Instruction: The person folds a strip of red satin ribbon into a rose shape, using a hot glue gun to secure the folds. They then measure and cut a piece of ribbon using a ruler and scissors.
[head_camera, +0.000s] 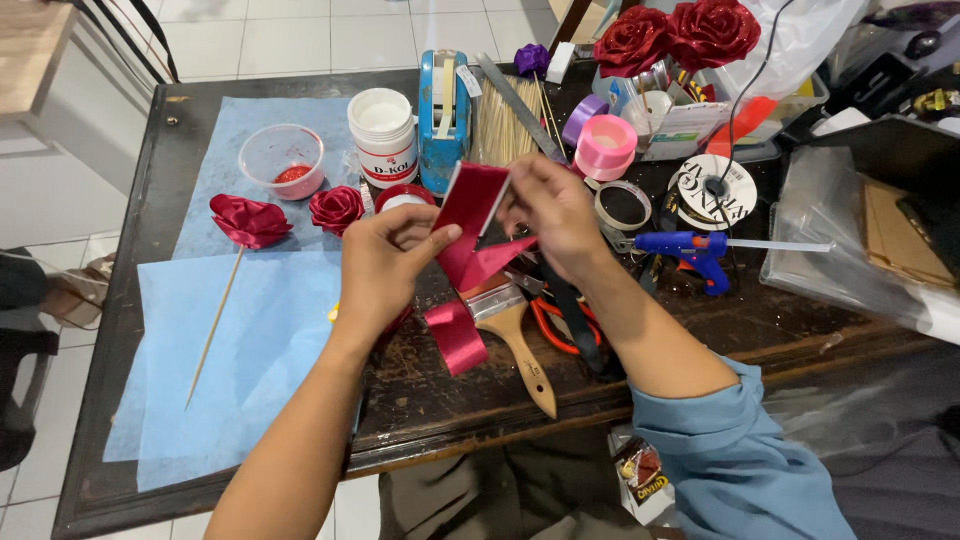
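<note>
Your left hand (385, 265) and right hand (550, 215) both have fingers clenched on the red ribbon strip (470, 215), held above the dark wooden surface (450, 400); the left pinches the folded lower point, the right the upper edge. More red ribbon (455, 335) trails down onto the surface just beside a wooden-handled paintbrush (520, 345), with orange-handled scissors (550, 325) under your right wrist. Left of you, a finished ribbon rose on a stick (248, 220) lies on blue sheets (250, 340), and a blue glue gun (690, 250) sits to the right.
</note>
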